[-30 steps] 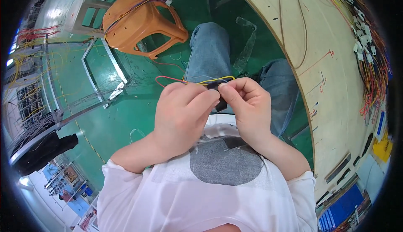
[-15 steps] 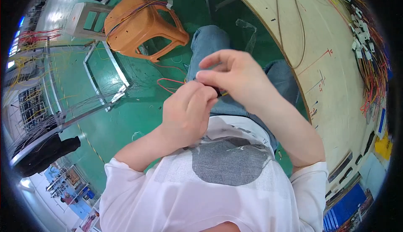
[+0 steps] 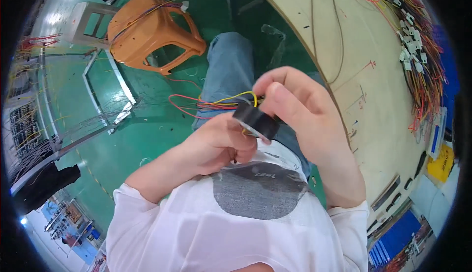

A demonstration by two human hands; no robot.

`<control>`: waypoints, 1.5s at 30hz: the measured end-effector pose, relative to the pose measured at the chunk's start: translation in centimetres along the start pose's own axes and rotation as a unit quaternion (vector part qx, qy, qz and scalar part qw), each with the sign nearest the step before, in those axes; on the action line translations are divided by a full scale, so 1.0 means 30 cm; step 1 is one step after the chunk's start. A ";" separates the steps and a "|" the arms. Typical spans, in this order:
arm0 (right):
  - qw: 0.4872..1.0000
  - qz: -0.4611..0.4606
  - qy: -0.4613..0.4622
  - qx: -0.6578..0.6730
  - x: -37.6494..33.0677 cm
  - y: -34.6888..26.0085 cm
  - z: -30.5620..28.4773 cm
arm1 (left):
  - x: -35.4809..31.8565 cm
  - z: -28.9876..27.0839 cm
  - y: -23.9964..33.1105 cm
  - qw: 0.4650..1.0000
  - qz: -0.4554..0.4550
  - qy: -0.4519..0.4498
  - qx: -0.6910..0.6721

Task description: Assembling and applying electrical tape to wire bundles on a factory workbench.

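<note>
Roll of black tape (image 3: 256, 120), tilted

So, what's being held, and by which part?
A black roll: the left hand grips its left side; what the right hand holds is unclear.

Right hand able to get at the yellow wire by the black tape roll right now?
Probably yes: the right hand is close beside the yellow wire's bend, nothing visible between them; the black tape roll sits below that bend in view.
</note>
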State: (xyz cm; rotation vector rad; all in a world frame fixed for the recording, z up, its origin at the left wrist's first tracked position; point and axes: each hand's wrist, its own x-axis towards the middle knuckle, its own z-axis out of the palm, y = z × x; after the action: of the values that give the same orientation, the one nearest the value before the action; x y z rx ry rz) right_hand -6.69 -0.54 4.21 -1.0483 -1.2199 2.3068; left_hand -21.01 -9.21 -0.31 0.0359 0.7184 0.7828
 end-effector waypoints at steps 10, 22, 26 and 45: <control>0.979 -0.067 0.125 -0.149 -0.044 0.079 -0.005 | 0.031 0.033 0.025 0.993 -0.012 0.035 -0.110; 0.979 0.057 -0.014 -0.196 0.011 0.151 -0.034 | 0.014 0.002 0.024 0.932 0.231 0.127 0.250; 0.993 0.064 -0.033 -0.094 -0.001 0.135 -0.029 | 0.030 -0.018 0.009 0.853 0.345 0.130 0.369; 0.928 -0.187 -0.123 -0.296 -0.227 0.048 -0.163 | -0.179 0.050 0.166 0.738 0.302 -0.062 0.600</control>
State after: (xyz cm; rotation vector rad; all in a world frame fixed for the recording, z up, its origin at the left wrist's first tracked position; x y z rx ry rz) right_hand 1.59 -2.54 4.36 -0.6079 -2.0949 1.8432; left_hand -25.88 -8.79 5.37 1.5631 0.9973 0.7847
